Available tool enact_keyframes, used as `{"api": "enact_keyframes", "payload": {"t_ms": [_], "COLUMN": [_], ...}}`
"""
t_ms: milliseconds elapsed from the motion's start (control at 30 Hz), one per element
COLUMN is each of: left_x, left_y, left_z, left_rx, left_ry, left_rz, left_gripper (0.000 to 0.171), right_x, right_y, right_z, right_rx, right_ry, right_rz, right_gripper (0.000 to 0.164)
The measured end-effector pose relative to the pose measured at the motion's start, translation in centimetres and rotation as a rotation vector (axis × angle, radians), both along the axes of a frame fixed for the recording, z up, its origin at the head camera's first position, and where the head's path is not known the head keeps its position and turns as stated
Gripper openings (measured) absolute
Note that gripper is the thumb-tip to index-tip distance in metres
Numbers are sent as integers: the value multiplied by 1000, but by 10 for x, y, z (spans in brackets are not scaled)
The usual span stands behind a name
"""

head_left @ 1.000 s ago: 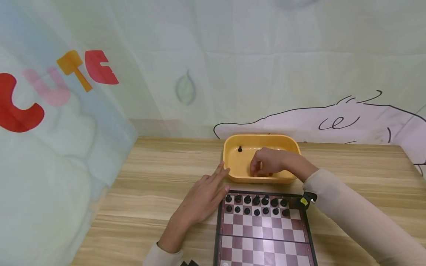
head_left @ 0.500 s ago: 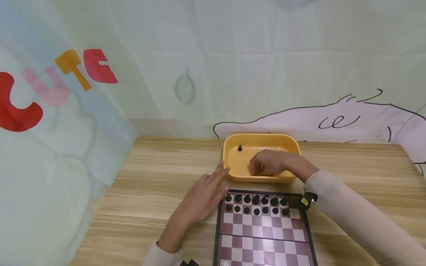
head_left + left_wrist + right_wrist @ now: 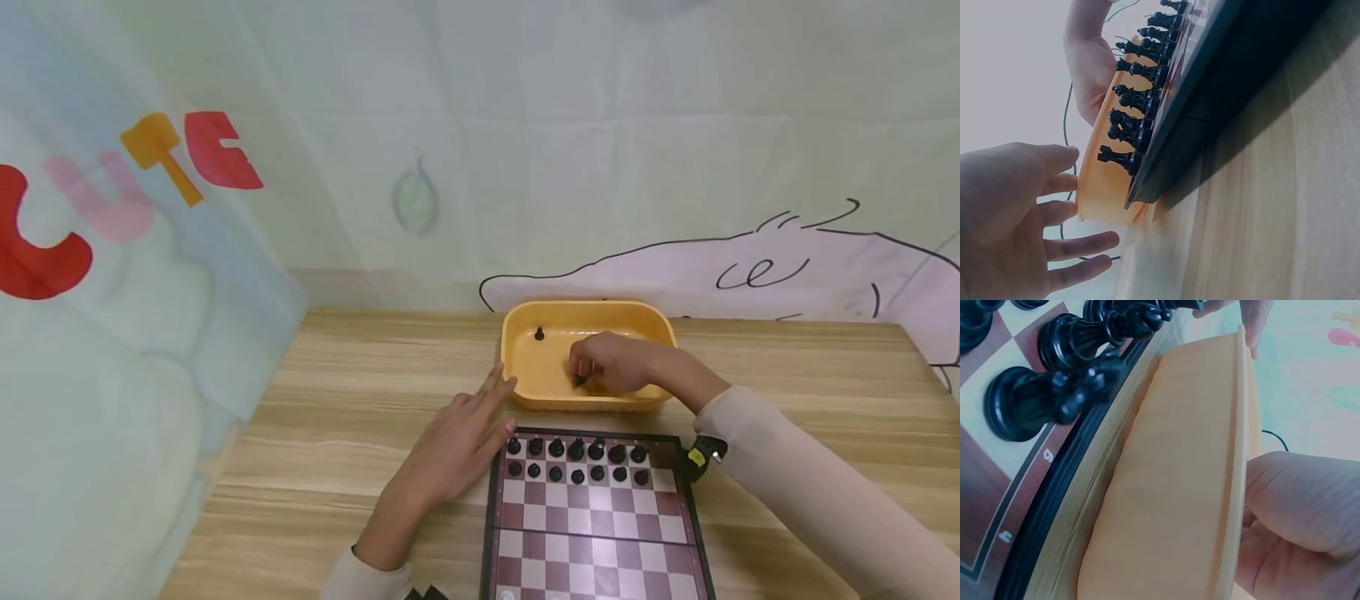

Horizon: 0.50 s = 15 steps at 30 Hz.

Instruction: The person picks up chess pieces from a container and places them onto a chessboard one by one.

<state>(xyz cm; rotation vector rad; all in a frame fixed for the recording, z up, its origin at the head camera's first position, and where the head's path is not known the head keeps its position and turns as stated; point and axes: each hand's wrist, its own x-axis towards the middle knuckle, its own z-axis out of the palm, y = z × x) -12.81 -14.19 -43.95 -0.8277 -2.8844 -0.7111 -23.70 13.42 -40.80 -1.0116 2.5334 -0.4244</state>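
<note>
My right hand point(image 3: 611, 362) reaches into an orange plastic tub point(image 3: 517, 400) and pinches a small black chess piece point(image 3: 579, 380) at its fingertips; which piece cannot be told. Another black chess piece point(image 3: 539, 333) stands in the tub's far left. My left hand point(image 3: 457, 446) lies with straight, spread fingers by the tub's near left corner, its thumb by the corner of the chessboard point(image 3: 592, 525). Two rows of black chess pieces point(image 3: 576, 451) stand on the board's far side. In the left wrist view, a black rook point(image 3: 1119, 159) stands nearest my left hand.
The wooden table point(image 3: 360, 358) ends at a printed cloth backdrop point(image 3: 480, 167). The board lies just in front of the tub, and its far right corner square is bare. A light piece point(image 3: 507, 595) shows at the bottom edge. My right wrist wears a dark strap point(image 3: 701, 457).
My right hand has shifted slightly right and up inside the tub, and a black chess piece now shows at its fingertips. The left hand has stayed put.
</note>
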Motion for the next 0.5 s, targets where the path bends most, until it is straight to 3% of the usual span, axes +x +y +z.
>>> {"api": "enact_keyframes", "payload": {"t_ms": [300, 500], "left_x": [1, 0], "left_y": [0, 0], "left_z": [-1, 0], "left_rx": [-3, -15], "left_ry": [-8, -13], "left_rz": [5, -6], "left_gripper": [56, 57], "right_x": [5, 12], "right_y": [14, 29], "right_z": [2, 8], "right_rx": [-48, -160], "right_ry": [63, 67], "right_rz": [-3, -31], "right_gripper": [16, 18]}}
